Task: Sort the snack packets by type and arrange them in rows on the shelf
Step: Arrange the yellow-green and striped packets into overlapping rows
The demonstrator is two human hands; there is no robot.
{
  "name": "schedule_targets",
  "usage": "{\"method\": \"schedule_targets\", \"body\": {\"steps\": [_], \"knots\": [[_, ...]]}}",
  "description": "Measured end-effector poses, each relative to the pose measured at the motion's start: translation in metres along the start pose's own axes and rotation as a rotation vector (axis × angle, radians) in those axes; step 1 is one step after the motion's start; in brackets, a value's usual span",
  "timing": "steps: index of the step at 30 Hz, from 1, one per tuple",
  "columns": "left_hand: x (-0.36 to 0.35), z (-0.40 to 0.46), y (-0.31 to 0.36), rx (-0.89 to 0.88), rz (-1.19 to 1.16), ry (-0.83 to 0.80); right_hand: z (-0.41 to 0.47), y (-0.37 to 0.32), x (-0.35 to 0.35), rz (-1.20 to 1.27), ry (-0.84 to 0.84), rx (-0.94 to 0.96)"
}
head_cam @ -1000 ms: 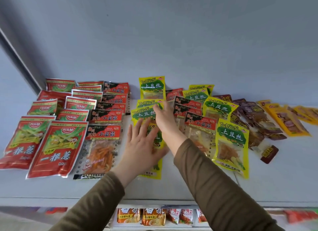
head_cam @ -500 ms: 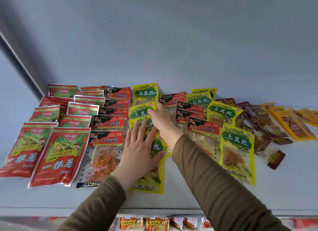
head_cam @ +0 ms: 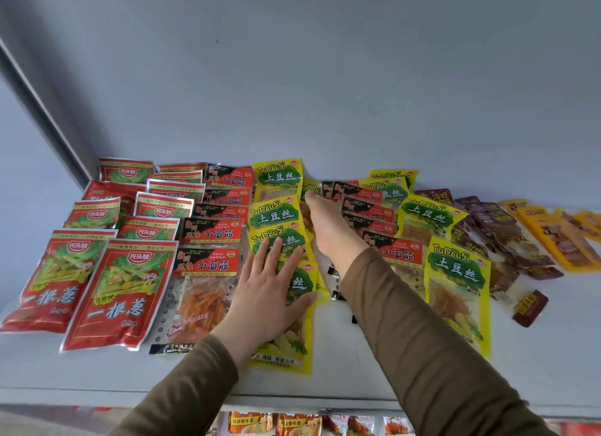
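White shelf (head_cam: 536, 354) under a grey wall: the left hand (head_cam: 266, 292) lies flat, fingers spread, on the yellow TuDouSi packets (head_cam: 279, 214). The right hand (head_cam: 328, 227) reaches a yellow packet (head_cam: 310, 186) behind; its grip is hidden. Red packets (head_cam: 120, 292) lie left, brown packets (head_cam: 500, 234) right.

I see soft, even, cool daylight — no hard shadows, just faint ones under the sleeves (head_cam: 422, 338). Mild glare on the glossy red packets (head_cam: 120, 292). Wide-angle bend at the edges — far-right yellow packets (head_cam: 553, 237) and bottom strip look blurred.
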State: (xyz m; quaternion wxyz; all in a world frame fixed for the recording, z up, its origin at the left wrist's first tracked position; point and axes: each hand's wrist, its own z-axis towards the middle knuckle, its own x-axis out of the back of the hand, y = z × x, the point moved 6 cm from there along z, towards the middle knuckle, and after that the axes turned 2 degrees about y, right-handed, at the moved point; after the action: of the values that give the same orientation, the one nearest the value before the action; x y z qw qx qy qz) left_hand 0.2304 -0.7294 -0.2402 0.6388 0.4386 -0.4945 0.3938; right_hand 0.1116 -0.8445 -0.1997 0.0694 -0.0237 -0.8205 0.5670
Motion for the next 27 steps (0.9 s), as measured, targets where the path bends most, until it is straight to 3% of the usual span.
{"method": "schedule_targets", "body": {"steps": [8,14,21,27], "knots": [[0.004,0.000,-0.002,0.014,-0.039,-0.019,0.005,-0.002,0.016,0.268,0.086,-0.138],[0.027,0.047,-0.022,0.108,-0.038,0.024,-0.005,0.002,-0.001,0.402,0.077,-0.223],[0.025,0.104,-0.040,0.113,0.017,-0.145,-0.005,-0.002,-0.004,0.427,0.093,-0.226],[0.020,0.086,-0.024,0.071,0.016,0.006,0.013,-0.005,-0.005,0.399,0.066,-0.200]]}}
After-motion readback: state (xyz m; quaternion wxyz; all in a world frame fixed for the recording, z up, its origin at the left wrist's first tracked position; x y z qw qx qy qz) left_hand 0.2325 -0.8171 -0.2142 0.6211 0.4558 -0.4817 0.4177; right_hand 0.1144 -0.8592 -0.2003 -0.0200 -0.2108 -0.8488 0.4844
